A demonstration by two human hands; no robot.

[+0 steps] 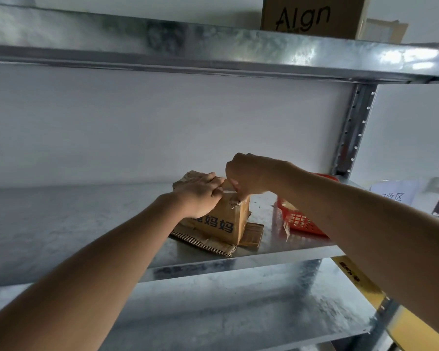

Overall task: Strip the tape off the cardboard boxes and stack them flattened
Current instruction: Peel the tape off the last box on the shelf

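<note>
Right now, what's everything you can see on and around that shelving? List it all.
small cardboard box: 1, brown with dark blue print, middle shelf, on flattened cardboard
flattened cardboard: a few pieces, brown, under the box
plastic basket: 1, red, right of the box
Algn carton: 1, brown, top shelf
metal shelving: 1 unit, silver
paper sign: 1, white, far right
left hand: presses the box top
right hand: pinches at the box's top corner

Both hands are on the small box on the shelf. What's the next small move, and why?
Probably peel the tape back with the right hand, which pinches at the box top edge, while the left hand presses down; the box is not yet flattened.
</note>
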